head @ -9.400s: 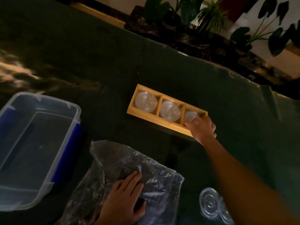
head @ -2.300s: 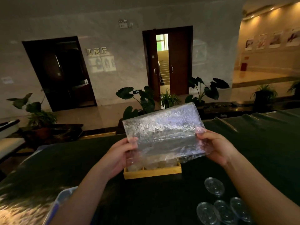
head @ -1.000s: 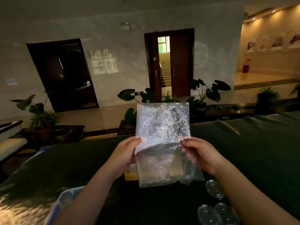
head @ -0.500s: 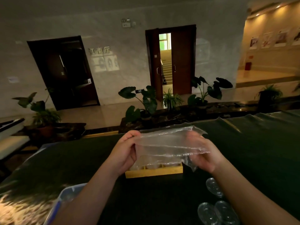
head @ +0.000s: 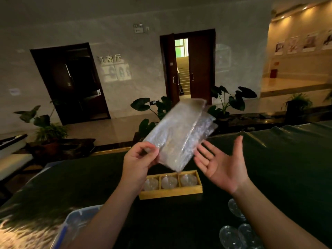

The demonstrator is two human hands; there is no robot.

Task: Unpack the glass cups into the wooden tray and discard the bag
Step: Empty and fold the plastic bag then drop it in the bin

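A folded clear plastic bag [head: 181,135] is held up in the air, pinched at its lower left corner by my left hand [head: 139,162]. It slants up to the right and looks blurred. My right hand [head: 221,163] is beside it, palm up, fingers spread, holding nothing. Below the hands, the wooden tray [head: 170,193] rests on the dark green table with a glass cup [head: 168,181] in each of its three compartments.
A clear plastic bin with blue trim [head: 79,223] sits at the near left. Several clear round lids [head: 237,232] lie at the near right, partly behind my right forearm. Potted plants [head: 154,112] stand beyond the table's far edge.
My right hand has let go of the bag and opened. The folded bag now hangs from my left hand alone, swung up to the right. The tray's cups are uncovered.
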